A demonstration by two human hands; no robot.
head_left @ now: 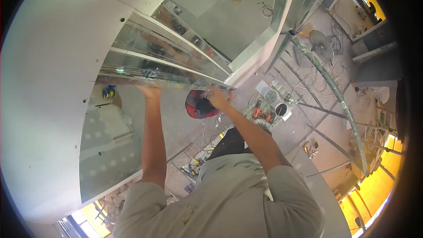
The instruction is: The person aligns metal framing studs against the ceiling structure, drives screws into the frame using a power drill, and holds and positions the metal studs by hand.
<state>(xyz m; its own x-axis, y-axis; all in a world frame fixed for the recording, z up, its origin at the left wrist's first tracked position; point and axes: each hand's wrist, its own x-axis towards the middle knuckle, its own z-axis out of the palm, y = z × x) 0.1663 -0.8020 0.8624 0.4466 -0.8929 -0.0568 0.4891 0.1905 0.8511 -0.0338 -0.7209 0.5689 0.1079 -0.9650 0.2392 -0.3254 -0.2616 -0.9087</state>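
My left hand (150, 91) reaches up to a long metal channel (121, 79), its fingers curled over the lower edge. A narrow yellow strip, too small to make out clearly, runs along that edge. My right hand (215, 97) is raised at the channel's right part, fingers bent round something small that I cannot make out. Below that hand lies a red and black bag (192, 103). More shiny metal framing (154, 39) rises beside a pale board (57, 83) with holes.
A scaffold with a curved, paint-spattered pole (328, 86) stands at the right. A cluttered platform below holds a red drill (257, 113) and a round bucket (281, 109). Loose cables (330, 77) and a fan-like disc (320, 44) lie on the floor; more tools (191, 167) are below me.
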